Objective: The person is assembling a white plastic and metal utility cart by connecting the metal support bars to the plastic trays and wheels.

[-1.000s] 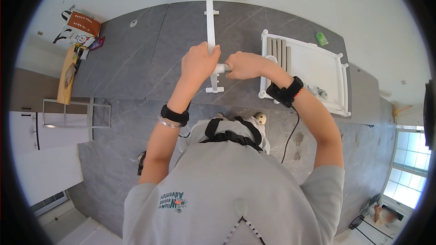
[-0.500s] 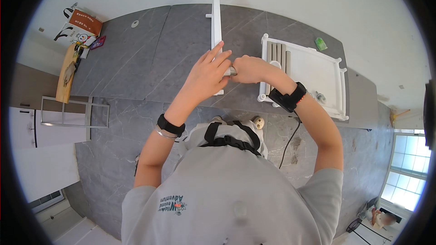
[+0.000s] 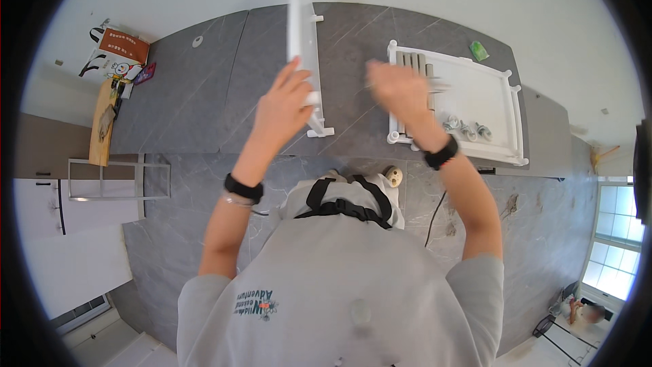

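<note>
A white shelf tray (image 3: 302,30) with short corner stubs stands on its edge on the grey table. My left hand (image 3: 284,100) is closed on its near part, fingers over the upper edge. To the right, my right hand (image 3: 402,94) is smeared by motion in front of the left side of a second white shelf tray (image 3: 468,61) lying flat. A pale blurred streak shows beside that hand, but I cannot make out what it is or whether the hand holds anything. Several grey tubes (image 3: 421,62) and several small caster-like pieces (image 3: 468,130) lie in the flat tray.
A green packet (image 3: 479,50) lies beyond the flat tray. At the far left are a printed carrier bag (image 3: 117,54), a wooden board (image 3: 103,122) and a metal frame (image 3: 119,198) below the table edge. A person (image 3: 585,314) shows at the lower right.
The upright tray has tilted and shifted left with my left hand. My right hand has moved away from it, to the right, towards the flat tray.
</note>
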Tool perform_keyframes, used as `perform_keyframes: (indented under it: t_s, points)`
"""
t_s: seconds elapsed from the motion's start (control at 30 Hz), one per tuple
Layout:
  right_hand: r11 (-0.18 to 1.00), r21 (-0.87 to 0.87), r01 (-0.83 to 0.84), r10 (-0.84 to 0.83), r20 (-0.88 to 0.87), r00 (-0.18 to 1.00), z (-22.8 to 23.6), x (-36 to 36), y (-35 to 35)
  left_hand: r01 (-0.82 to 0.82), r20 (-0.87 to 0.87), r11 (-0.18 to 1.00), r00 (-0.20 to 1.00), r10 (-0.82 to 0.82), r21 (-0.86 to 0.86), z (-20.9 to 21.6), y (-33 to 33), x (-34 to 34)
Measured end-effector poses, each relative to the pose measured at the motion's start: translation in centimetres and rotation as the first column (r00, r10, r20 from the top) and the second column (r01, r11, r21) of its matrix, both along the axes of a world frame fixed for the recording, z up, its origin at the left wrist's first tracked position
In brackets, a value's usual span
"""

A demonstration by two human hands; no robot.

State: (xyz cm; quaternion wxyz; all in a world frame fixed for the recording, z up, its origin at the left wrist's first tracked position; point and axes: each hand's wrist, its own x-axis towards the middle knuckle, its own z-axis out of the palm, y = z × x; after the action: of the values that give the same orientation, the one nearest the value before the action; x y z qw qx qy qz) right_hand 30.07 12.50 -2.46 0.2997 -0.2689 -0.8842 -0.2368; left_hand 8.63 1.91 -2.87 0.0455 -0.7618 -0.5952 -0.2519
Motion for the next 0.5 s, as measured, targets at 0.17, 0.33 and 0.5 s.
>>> perform_keyframes:
  t_s: [0.17,0.33,0.5]
  points:
    - [0.893,-0.317,0.321,-0.357,-0.062,0.932,2.3,6.9,3.6,-0.005,-0.017,0.999,1.000,0.005,0.039,0.1,-0.4,-1.2]
    - [0.744,-0.646,0.171,-0.243,-0.022,0.970,-3.2,5.5,0.4,0.063,-0.031,0.998,0.998,-0.062,0.025,0.5,0.8,-0.1]
    - [0.550,-0.833,-0.052,-0.177,-0.177,0.968,-6.9,3.8,-2.4,0.076,-0.121,0.997,0.990,-0.076,0.000,1.6,0.8,-0.2]
